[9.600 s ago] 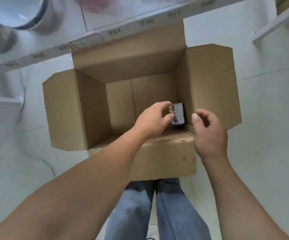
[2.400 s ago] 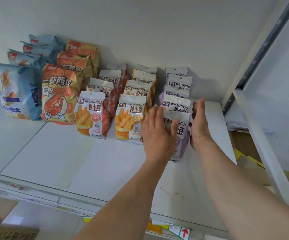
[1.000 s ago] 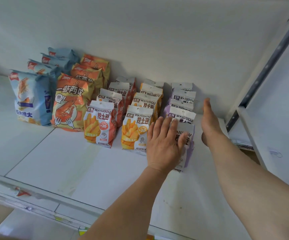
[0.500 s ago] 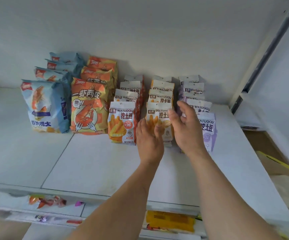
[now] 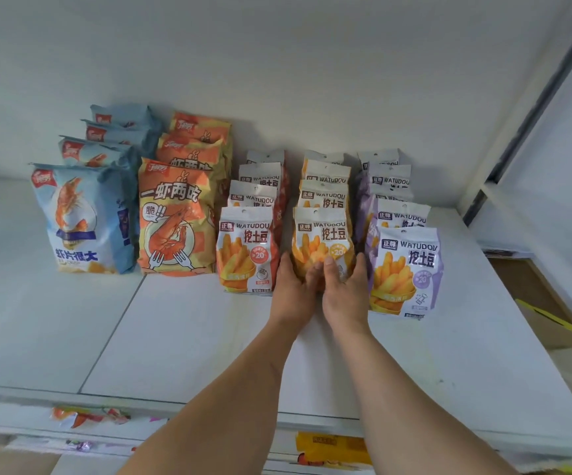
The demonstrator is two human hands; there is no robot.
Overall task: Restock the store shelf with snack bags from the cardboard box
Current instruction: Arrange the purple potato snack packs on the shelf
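Both your hands, left (image 5: pixel 293 286) and right (image 5: pixel 346 289), cup the lower sides of the front yellow foil snack bag (image 5: pixel 322 241) on the white shelf (image 5: pixel 209 337), so square it gently between its orange (image 5: pixel 247 248) and purple (image 5: pixel 404 269) neighbours.

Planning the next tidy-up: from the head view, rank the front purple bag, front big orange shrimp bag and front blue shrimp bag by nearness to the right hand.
From the right hand:
1. Front purple bag, just to its right.
2. Front big orange shrimp bag, left, past the red-orange row.
3. Front blue shrimp bag, far left.
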